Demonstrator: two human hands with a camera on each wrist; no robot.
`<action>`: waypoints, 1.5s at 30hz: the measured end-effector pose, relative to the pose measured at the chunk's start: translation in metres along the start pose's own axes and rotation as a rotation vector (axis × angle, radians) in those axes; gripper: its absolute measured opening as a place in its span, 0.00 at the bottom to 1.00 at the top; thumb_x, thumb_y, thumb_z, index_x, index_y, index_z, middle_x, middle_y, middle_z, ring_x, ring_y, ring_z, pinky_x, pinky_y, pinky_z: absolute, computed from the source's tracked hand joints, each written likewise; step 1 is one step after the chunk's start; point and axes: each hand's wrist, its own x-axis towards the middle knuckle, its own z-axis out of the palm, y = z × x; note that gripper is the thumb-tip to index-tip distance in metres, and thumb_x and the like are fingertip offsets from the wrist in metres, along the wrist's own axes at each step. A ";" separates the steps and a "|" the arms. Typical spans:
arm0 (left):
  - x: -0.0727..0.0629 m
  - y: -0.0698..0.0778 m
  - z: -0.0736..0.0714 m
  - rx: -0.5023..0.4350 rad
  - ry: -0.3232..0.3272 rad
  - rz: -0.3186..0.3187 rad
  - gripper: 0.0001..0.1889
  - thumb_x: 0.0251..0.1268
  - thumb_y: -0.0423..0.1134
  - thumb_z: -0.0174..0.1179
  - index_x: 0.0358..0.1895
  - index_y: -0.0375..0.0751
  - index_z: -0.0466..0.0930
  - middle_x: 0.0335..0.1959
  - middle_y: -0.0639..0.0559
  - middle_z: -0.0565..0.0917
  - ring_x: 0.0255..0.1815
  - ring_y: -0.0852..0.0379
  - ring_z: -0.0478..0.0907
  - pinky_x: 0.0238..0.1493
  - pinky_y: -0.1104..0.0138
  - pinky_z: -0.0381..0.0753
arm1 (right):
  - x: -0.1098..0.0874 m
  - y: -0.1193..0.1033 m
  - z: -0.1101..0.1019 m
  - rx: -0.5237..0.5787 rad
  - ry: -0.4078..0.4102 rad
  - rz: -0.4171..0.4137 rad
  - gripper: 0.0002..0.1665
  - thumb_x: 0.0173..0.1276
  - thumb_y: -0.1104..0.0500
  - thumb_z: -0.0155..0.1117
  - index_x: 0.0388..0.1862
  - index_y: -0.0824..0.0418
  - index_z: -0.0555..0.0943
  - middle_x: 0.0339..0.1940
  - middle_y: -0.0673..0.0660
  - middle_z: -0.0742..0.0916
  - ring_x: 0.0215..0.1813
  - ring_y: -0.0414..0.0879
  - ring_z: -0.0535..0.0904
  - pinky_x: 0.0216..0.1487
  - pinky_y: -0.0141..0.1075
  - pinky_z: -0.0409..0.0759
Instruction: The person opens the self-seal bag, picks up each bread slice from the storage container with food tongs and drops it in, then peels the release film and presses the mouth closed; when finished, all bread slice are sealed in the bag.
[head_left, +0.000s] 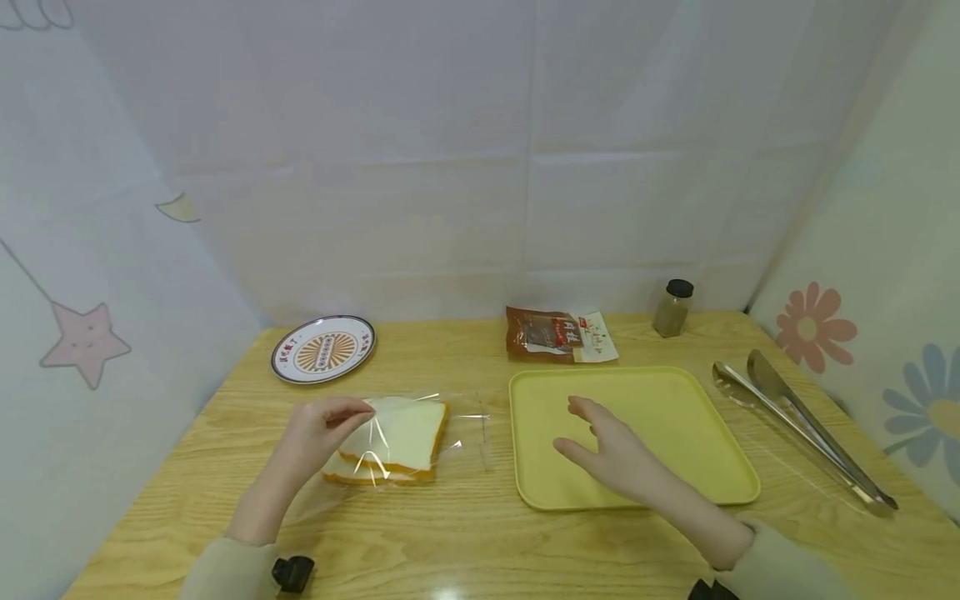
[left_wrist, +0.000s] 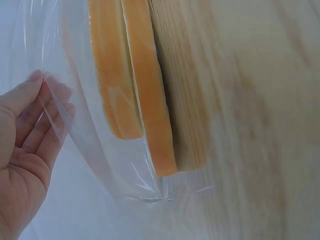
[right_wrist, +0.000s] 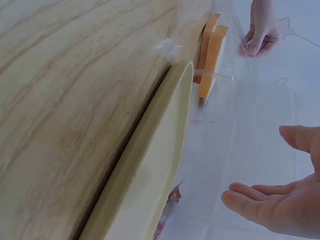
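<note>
Left of the yellow rectangular tray [head_left: 678, 408], the left hand [head_left: 317, 429] pinches a clear plastic bag [head_left: 467, 433] around square white bread slices [head_left: 414, 432]; above the tray, the right hand [head_left: 613, 454] hangs empty, fingers loose. Probably light, crushable bread: grip the slippery bag's slack.

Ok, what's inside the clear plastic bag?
The clear plastic bag holds an upper bread slice lying slightly offset on a lower bread slice. The upper one covers most of the other's top face; that covered part and the stack's underside can't be seen.
</note>
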 end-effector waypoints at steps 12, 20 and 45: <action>-0.001 0.003 0.002 0.002 -0.009 -0.011 0.07 0.52 0.26 0.66 0.34 0.39 0.87 0.33 0.48 0.88 0.32 0.69 0.82 0.32 0.79 0.82 | 0.014 -0.013 0.029 0.086 -0.016 -0.044 0.31 0.71 0.52 0.57 0.63 0.72 0.68 0.58 0.70 0.79 0.61 0.63 0.74 0.59 0.54 0.76; -0.001 0.004 0.001 -0.008 -0.039 -0.053 0.05 0.55 0.29 0.65 0.35 0.40 0.87 0.33 0.51 0.88 0.32 0.62 0.85 0.32 0.74 0.84 | 0.021 -0.022 0.047 0.136 -0.051 -0.058 0.26 0.70 0.52 0.57 0.57 0.72 0.73 0.49 0.66 0.84 0.51 0.59 0.81 0.49 0.48 0.83; 0.001 0.005 0.002 0.002 -0.049 -0.085 0.05 0.57 0.30 0.65 0.36 0.40 0.87 0.34 0.51 0.88 0.34 0.58 0.85 0.36 0.73 0.85 | 0.038 -0.031 0.107 0.771 -0.265 0.279 0.25 0.72 0.52 0.55 0.45 0.77 0.78 0.37 0.68 0.87 0.36 0.53 0.87 0.36 0.39 0.87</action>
